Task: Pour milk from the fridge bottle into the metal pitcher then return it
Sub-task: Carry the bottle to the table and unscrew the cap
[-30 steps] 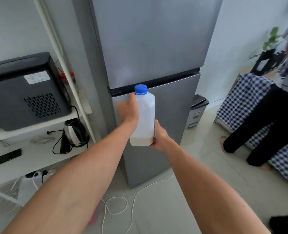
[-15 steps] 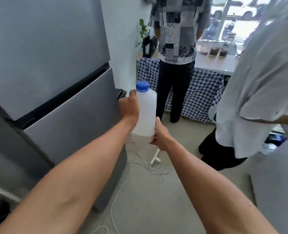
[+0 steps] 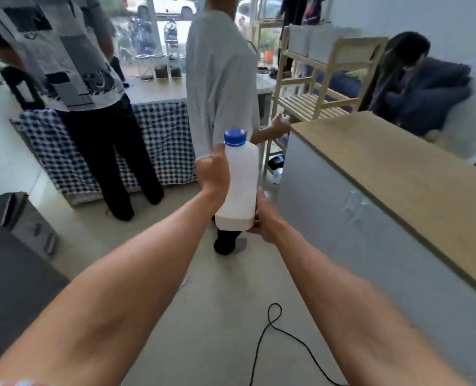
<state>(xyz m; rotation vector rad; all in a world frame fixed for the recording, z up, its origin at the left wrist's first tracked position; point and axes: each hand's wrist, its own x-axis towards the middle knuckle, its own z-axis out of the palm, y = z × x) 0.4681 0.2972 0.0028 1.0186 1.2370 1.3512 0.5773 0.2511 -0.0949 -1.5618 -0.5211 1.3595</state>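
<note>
Holding the milk bottle [image 3: 238, 185] upright in front of me, I grip its upper body with my left hand [image 3: 214, 174], fingers wrapped round the far side, thumb up near the shoulder. My right hand [image 3: 264, 218] cups the bottom right corner, fingers curled under the base. Both arms reach straight out over a pale grey floor [image 3: 217, 316].

One black cable [image 3: 270, 338] loops across that floor near me, between my forearms. To my right stands a grey cabinet [image 3: 370, 246] with a bare wooden top [image 3: 398, 174]. Beyond it, a light wooden shelf rack [image 3: 315, 90] sits in the far right, with dark blue cloth [image 3: 432, 93] piled against the wall beside it. To the far left, a table draped in blue checked cloth [image 3: 161, 140] carries three jars [image 3: 161, 68] with dark contents, in front of a bright window.

Two people stand close ahead with their backs towards me: one in a patterned grey shirt [image 3: 64, 51] on the left, one in a plain pale top [image 3: 220, 79] directly behind the bottle.

I hold one bottle: white, translucent plastic, squarish, with a blue screw cap [image 3: 234, 137] in place. Milk shows only as a whiter band at the very bottom.
</note>
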